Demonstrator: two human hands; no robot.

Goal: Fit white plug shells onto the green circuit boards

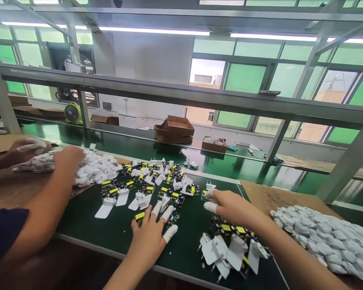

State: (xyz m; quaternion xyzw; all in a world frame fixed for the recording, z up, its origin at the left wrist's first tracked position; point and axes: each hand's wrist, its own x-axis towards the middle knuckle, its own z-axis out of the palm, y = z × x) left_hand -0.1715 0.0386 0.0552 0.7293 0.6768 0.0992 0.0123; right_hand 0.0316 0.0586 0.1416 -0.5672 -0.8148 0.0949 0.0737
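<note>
At the far left a co-worker's hand (30, 148) and forearm (48, 193) lie over a heap of white plug housings (92, 167) on a brown board, and a dark sleeve (3, 233) shows at the lower left edge. Behind them on the far side stand a yellow-green fan (73, 112) and a flat cardboard box (104, 119).

The green tabletop (87, 225) carries a loose scatter of circuit boards (169, 177) with yellow parts, mixed with white plug covers (115, 199). The left hand (151, 237) rests flat at the near edge of that scatter, fingers spread and released, several fingertips in white finger cots, touching a board with a yellow part (140, 216); it grasps nothing that I can see. The right hand (230, 205) reaches in from the right, forefinger and thumb stretched toward a white plug piece (210, 187) at the scatter's right edge; whether it pinches the piece I cannot tell.

Just below the right wrist sits a second cluster of boards and white covers (230, 249). Beyond, stacked brown cartons (174, 129) and a small box of white parts (214, 143) stand across the belt. At the far right another heap of white housings (326, 239) lies on a brown board. No writing is readable on any of it
</note>
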